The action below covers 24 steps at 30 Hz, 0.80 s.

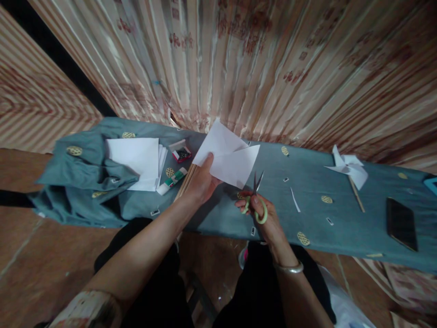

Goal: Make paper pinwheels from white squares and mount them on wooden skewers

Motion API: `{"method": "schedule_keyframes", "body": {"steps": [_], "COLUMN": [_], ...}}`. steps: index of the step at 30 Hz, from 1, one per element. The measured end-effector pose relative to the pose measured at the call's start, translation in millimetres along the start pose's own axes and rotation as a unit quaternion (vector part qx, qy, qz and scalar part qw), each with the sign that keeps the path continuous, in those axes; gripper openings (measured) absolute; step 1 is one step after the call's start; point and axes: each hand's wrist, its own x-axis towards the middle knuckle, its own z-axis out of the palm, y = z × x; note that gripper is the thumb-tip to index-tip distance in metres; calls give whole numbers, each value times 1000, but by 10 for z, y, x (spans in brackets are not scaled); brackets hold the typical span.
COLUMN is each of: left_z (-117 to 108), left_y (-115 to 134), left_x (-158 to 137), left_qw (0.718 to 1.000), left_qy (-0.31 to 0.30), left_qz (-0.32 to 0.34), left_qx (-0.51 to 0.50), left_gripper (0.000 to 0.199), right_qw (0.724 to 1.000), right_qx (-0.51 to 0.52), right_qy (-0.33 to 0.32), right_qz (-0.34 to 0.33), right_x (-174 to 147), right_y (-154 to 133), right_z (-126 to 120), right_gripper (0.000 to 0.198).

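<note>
My left hand point(204, 182) pinches a square sheet of white paper point(227, 157) with the thumb on top. One slit runs into the sheet from its right side, toward the middle. In my right hand point(264, 212) is a pair of scissors point(258, 200) with pale green handles, the blades slightly apart and pointing up, just below the paper's right corner without touching it. Wooden sticks point(185, 184) lie on the cloth, partly hidden behind my left hand and forearm. A finished-looking white paper pinwheel point(350, 168) on a wooden stick rests farther right.
A stack of white paper point(134, 161) lies at the left, partly under a cloth fold. Near it are a small box of dark pins point(180, 152) and a green-white glue tube point(172, 181). A paper strip point(295, 200) and a dark phone point(401, 223) lie to the right. A curtain point(239, 68) hangs behind.
</note>
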Motion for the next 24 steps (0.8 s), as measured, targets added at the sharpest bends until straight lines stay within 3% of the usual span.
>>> {"method": "schedule_keyframes", "body": {"steps": [4, 8, 24], "left_z": [-27, -29, 9], "left_y": [117, 144, 61], "left_x": [44, 44, -15], "left_qw": [1000, 1000, 1000], "left_qy": [2, 6, -12], "left_qz": [24, 22, 7], "left_qx": [9, 6, 23], "left_gripper": [32, 32, 30], "right_qw": [993, 984, 983], "right_qx": [-36, -51, -32], "right_qy": [-107, -162, -166], "right_qz": [36, 51, 72], "right_x": [-64, -89, -70], "right_y": [-46, -110, -115], "right_z": [-38, -42, -21], "right_gripper": [49, 49, 51]}}
